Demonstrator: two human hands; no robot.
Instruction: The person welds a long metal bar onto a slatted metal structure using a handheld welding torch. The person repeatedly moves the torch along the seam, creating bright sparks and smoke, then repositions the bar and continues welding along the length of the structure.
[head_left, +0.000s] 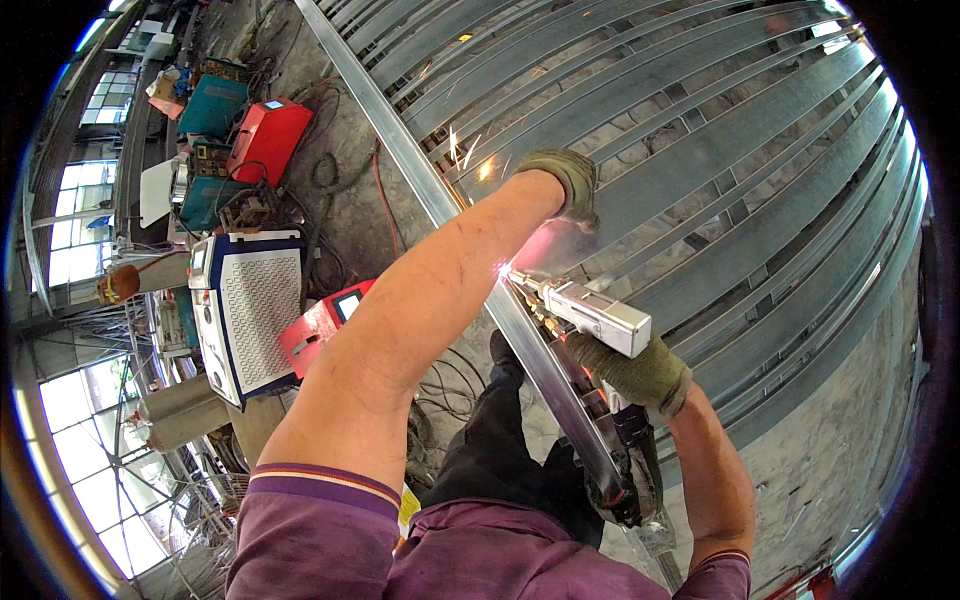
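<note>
My right hand (635, 372), in a green-grey work glove, is wrapped round a handheld welding gun (600, 316) with a silver box-shaped head. Its brass-coloured nozzle points at a bright glow on the long steel rail (545, 365). My left hand (568, 183), gloved alike, reaches across beyond the glow. Its fingers curl down over a flat steel slat (565, 245) that shines pink near the weld; the fingertips are partly hidden. Sparks fly off past my left wrist.
Many parallel steel slats (690, 150) stretch away to the right, with gaps between them. On the left floor stand a white-and-blue machine cabinet (262, 310), a red machine (268, 140) and teal machines (213, 105). Cables (330, 180) snake over the concrete beside the rail.
</note>
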